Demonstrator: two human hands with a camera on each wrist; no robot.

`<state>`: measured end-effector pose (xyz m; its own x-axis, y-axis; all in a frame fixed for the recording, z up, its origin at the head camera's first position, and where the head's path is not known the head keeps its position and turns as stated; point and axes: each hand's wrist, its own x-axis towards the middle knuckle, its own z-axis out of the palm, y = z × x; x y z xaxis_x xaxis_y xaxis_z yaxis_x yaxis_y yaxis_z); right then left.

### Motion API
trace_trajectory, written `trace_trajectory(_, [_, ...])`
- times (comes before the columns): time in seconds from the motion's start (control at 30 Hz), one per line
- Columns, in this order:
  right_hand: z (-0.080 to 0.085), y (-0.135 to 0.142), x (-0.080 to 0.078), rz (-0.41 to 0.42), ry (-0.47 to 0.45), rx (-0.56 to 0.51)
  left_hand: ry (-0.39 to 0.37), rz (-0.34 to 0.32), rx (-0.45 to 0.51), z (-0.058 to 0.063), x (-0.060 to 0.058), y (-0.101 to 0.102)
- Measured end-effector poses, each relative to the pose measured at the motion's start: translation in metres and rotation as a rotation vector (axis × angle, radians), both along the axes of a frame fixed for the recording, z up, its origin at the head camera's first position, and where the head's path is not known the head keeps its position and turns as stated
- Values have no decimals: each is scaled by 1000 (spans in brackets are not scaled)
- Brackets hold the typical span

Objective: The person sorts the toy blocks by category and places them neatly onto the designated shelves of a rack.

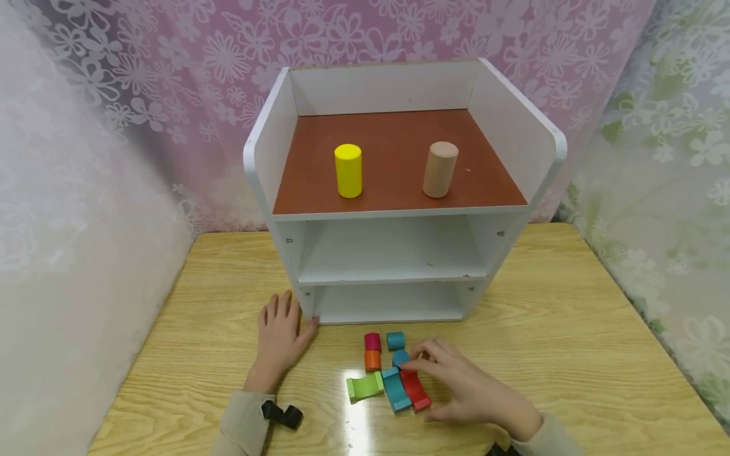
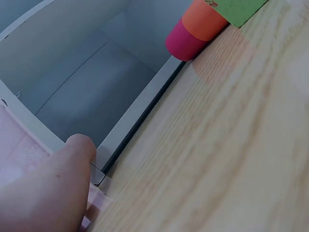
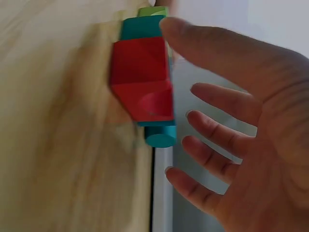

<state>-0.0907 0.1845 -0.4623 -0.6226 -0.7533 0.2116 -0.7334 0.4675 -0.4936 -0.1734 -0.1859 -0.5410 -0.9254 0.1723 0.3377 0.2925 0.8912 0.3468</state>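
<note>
My right hand [image 1: 464, 386] hovers at the right of a group of small wooden blocks, fingers loosely bent and thumb apart from them. Nearest to it are a red curved block [image 1: 419, 394] and a blue cylinder [image 1: 400, 358]; the right wrist view shows a gap between most fingers and the red block [image 3: 140, 63]. Beside the red one lie a teal curved block [image 1: 396, 391] and a green curved block [image 1: 365, 386]. Behind are orange [image 1: 372, 361], magenta [image 1: 372, 342] and teal [image 1: 395, 341] cylinders. My left hand [image 1: 279, 335] rests on the table, its thumb at the shelf's front left corner.
A white shelf unit [image 1: 393, 282] stands on the wooden table [image 1: 570, 329]. On its brown top stand a yellow cylinder [image 1: 349, 171] and a plain wood cylinder [image 1: 440, 170]. Flowered curtains [image 1: 171, 114] hang behind and at both sides.
</note>
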Motion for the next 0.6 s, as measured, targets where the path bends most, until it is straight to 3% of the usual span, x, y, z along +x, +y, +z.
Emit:
trace_trajectory(0.37, [-17,-2,-1,-1,73,-7,0,3,-3,1,1,1])
trace_trajectory(0.6, [-19,-2,-3,-22,45,3,8,1,0,-2,0,0])
